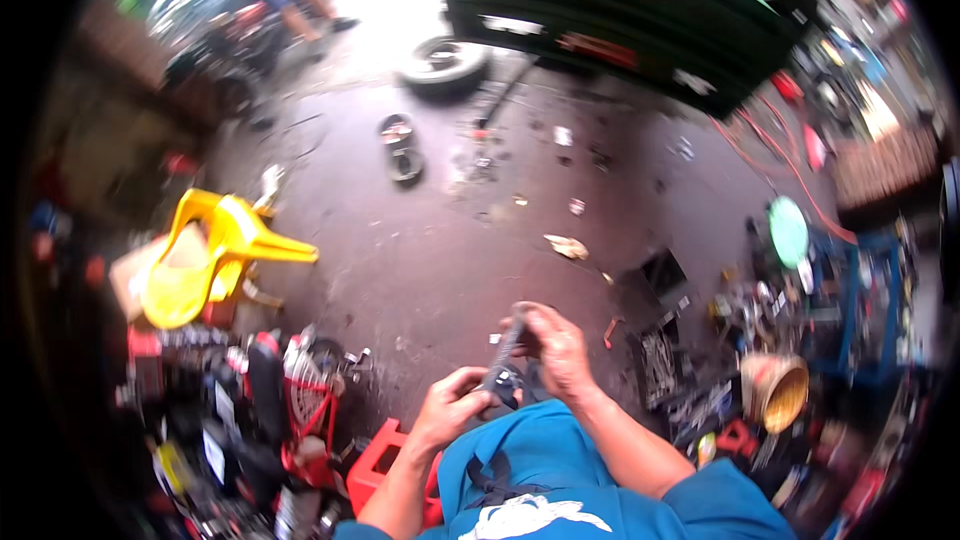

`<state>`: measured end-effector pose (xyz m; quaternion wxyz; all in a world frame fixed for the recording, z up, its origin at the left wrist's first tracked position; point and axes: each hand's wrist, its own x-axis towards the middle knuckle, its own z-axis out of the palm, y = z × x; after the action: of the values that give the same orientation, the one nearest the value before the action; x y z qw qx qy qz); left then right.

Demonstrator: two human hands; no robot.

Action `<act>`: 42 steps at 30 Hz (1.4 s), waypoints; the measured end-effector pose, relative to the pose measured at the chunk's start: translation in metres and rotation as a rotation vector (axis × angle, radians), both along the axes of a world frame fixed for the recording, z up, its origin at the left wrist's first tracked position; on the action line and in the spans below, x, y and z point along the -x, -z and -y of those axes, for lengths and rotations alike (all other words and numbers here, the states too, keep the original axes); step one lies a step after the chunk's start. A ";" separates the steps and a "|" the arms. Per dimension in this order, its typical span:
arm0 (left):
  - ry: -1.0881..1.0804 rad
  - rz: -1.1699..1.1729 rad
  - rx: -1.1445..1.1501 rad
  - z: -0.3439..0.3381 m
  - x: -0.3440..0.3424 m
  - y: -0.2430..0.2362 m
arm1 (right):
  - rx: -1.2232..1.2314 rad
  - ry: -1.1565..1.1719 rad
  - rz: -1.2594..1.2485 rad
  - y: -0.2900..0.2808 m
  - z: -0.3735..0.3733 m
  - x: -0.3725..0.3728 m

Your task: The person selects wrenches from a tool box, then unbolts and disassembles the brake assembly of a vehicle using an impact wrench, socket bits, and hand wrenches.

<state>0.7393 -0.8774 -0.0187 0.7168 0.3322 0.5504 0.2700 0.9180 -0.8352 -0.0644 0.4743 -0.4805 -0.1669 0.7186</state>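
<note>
Head view: dark strip (pixel 506 348) spans left hand (pixel 449 412) to right hand (pixel 560 352)

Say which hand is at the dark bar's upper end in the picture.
The right hand, at the top of the dark bar; the left hand sits lower in the picture, by the bar's bottom end.

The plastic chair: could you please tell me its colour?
The plastic chair is yellow; it shows in the head view.
</note>
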 end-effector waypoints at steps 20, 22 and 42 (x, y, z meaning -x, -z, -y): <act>0.571 -0.105 0.282 0.074 -0.129 0.110 | 0.356 0.451 0.603 0.171 0.285 -0.133; 0.554 -0.155 0.239 0.093 -0.157 0.131 | 0.451 0.423 0.730 0.204 0.339 -0.175; -0.266 -0.166 0.137 0.160 -0.373 0.391 | 0.169 -0.518 1.518 0.572 0.322 -0.430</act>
<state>1.1126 -1.0376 -0.4099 0.6476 0.2279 0.6640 0.2961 1.3479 -1.1575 -0.6365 0.0119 -0.8180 -0.4946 0.2933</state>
